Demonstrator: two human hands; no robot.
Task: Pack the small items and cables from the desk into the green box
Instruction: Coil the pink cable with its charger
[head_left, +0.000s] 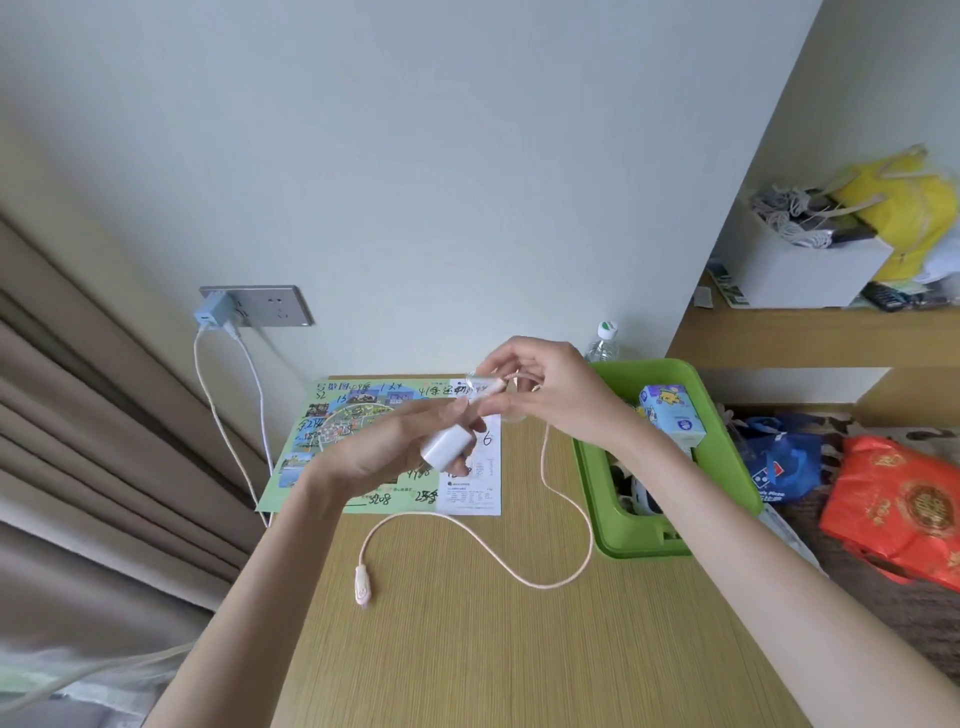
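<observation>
Status: packing partly done, by my judgement; the green box (639, 543) at the right edge of the surface (519, 649) already holds a blue-and-white carton (670, 415) and some darker items below it that I cannot identify; the item in hand is not yet packed. Left hand (384, 447) has its fingers curled round a white adapter (447, 446), held above the surface, left of the box; right hand (550, 395) pinches the upper end of a pink cable (493, 553) just beside the adapter; I cannot tell whether the plug is seated in the adapter or free of it. The cable is thin, pale pink and limp; it hangs from the right hand, loops across the surface close to the box's near corner, and ends in a small pink connector (362, 584) lying flat, well left of the box. Left to do, as I read it: gather the loose cable, then put cable and adapter in the box. Also present: a printed map sheet (332, 441) under the hands, a water bottle (602, 343) behind the box, and a blue charger (213, 312) with white leads in the wall socket; whether those belong to the job I cannot say.
</observation>
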